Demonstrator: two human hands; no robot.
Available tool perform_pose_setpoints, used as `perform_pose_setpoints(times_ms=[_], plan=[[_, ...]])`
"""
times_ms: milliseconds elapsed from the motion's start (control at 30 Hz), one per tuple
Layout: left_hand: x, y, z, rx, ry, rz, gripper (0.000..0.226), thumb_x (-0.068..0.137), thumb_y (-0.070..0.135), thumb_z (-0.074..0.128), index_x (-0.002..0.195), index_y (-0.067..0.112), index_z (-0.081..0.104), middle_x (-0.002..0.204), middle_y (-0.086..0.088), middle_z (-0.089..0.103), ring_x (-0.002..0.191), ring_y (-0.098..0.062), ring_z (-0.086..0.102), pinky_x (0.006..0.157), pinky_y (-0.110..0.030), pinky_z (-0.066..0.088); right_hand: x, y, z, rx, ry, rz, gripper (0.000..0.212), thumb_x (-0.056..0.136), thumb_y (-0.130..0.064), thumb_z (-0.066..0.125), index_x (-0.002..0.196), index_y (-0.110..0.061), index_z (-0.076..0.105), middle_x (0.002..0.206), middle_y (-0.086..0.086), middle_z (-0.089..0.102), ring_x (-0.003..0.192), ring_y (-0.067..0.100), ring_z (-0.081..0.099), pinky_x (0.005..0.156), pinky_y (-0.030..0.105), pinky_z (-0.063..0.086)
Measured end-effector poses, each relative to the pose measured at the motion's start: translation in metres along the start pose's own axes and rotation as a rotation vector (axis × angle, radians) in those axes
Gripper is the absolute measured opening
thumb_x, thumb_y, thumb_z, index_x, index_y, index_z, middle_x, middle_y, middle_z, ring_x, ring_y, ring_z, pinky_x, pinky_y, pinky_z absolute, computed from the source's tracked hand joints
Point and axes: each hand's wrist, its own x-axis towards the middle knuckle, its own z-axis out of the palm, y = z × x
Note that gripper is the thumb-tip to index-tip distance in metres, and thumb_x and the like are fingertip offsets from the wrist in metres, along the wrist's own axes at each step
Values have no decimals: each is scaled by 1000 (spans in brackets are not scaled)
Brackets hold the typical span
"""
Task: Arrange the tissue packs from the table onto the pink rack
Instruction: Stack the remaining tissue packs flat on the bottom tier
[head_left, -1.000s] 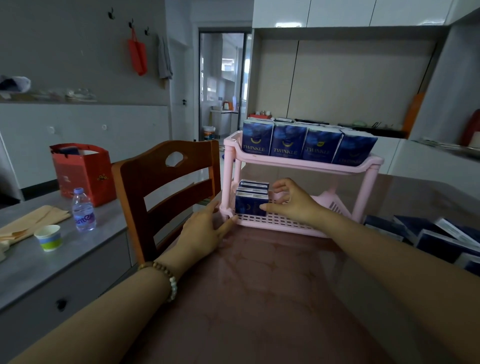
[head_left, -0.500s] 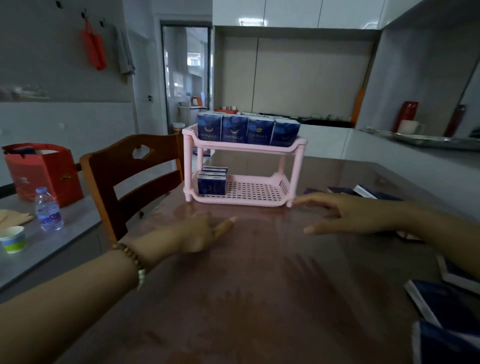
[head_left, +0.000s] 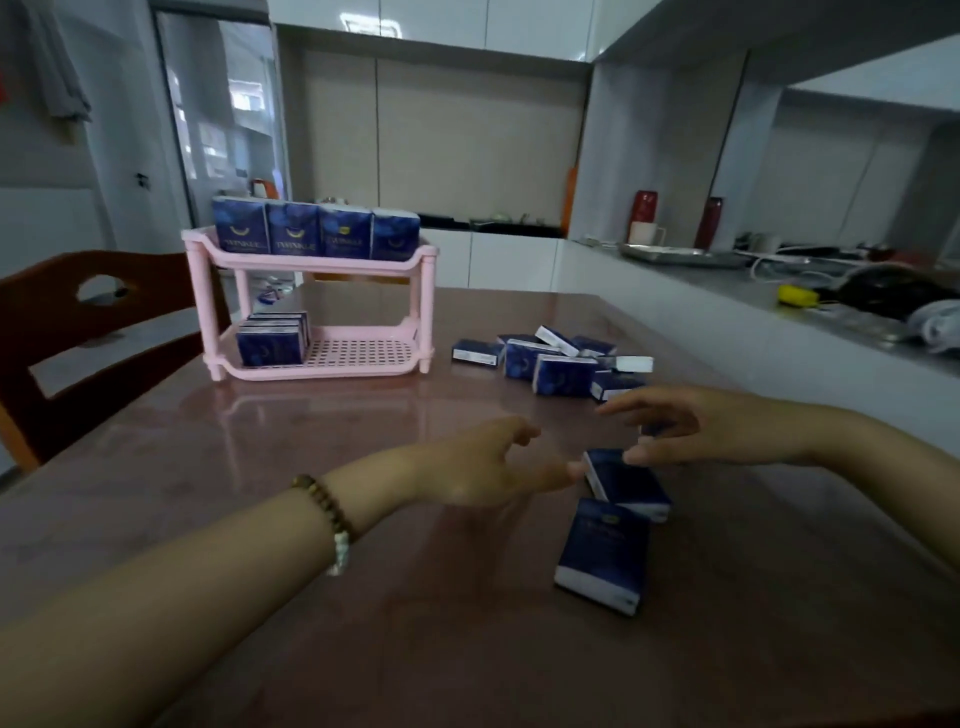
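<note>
At the far left a wooden chair (head_left: 78, 322) is cut off by the frame edge. Just right of it the pink rack (head_left: 322, 312) stands on the far left part of the tabletop (head_left: 467, 623). The top-shelf packs (head_left: 311, 228), four of them, stand upright in a row, and I cannot read their print. The lower-shelf packs (head_left: 272, 340) sit bunched at the left end of the bottom tier. Only the front one shows fully, so I cannot count them.

Near the middle, my view of the left hand (head_left: 483, 462) is smeared by motion. Its fingers are spread loose and hold nothing, and a beaded bracelet (head_left: 327, 514) is on the wrist. The fingertips reach the left edge of the middle pack (head_left: 623, 480), but I cannot tell whether they touch it. That pack lies flat, and the near pack (head_left: 605, 556) lies just beside it on the near side.

Farther off, right of the rack, a loose pile (head_left: 561, 358) of packs lies jumbled, some overlapping and hiding others.

The right hand (head_left: 691, 426) hovers over the far end of the middle pack, fingers wide and relaxed, gripping nothing. Its thumb tip is at the pack's top edge. Something dark under the palm is mostly hidden.

At the far right a grey side tabletop (head_left: 727, 280) carries clutter too blurred to name.
</note>
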Motion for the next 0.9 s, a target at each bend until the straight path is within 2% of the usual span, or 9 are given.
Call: perform_pose_setpoints(times_ms=[100, 267, 367, 433, 500, 667, 767, 800, 900], plan=[[0, 12, 13, 25, -83, 17, 82, 75, 65, 56, 141, 24, 31, 146, 7, 34, 126, -12, 43, 98, -24, 36, -12, 9, 7, 3, -19, 51, 55, 79, -41, 65, 129, -41, 43, 118, -36, 38, 107, -16, 42, 77, -2, 40], [-4, 21, 24, 162, -112, 103, 56, 74, 55, 66, 118, 24, 51, 114, 6, 47, 104, -11, 49, 88, -24, 43, -17, 20, 17, -11, -11, 88, 57, 85, -40, 59, 138, -30, 38, 129, -21, 39, 118, -7, 36, 77, -5, 37], [-2, 21, 28, 212, -117, 154, 52, 75, 51, 69, 113, 20, 54, 111, -2, 51, 101, -17, 52, 91, -33, 47, -15, 22, 21, -19, 20, 86, 56, 88, -39, 56, 139, -28, 38, 129, -19, 40, 114, -7, 37, 71, -10, 32], [-1, 19, 29, 175, -112, 165, 50, 74, 48, 71, 110, 19, 53, 111, -2, 53, 101, -18, 53, 89, -34, 49, -12, 24, 22, -28, 31, 85, 58, 87, -42, 55, 140, -28, 37, 135, -15, 40, 114, -6, 37, 77, -6, 32], [2, 15, 27, 131, -98, 157, 49, 73, 47, 73, 106, 20, 50, 105, 3, 53, 98, -16, 54, 84, -29, 47, -9, 25, 24, -58, 35, 94, 62, 85, -46, 56, 141, -29, 36, 138, -13, 40, 115, -4, 38, 90, 7, 32], [11, -2, 16, -49, -65, 99, 53, 73, 33, 77, 109, 16, 42, 95, 8, 55, 76, -1, 55, 66, -15, 46, 0, 32, 27, -49, 88, 120, 63, 72, -53, 66, 126, -30, 44, 122, -13, 50, 115, 8, 49, 100, 23, 39], [14, -11, 12, -226, -71, 94, 58, 74, 17, 77, 118, 14, 40, 92, 8, 61, 69, 5, 61, 65, -11, 49, 7, 36, 29, 142, 133, 92, 67, 63, -47, 76, 118, -28, 42, 120, -7, 56, 112, 9, 54, 102, 27, 41], [16, -16, 9, -272, -62, 100, 59, 73, 13, 77, 120, 15, 41, 93, 6, 64, 73, 4, 64, 69, -13, 51, 9, 36, 31, 207, 142, 73, 66, 64, -41, 78, 118, -27, 41, 119, -4, 59, 110, 10, 57, 100, 28, 43], [23, -30, -1, -367, 30, 111, 50, 73, 4, 76, 115, 16, 51, 105, -8, 68, 92, -17, 67, 84, -30, 56, 19, 32, 37, 424, 184, -9, 56, 76, -13, 73, 120, -23, 41, 113, -1, 65, 104, 15, 64, 92, 30, 52]])
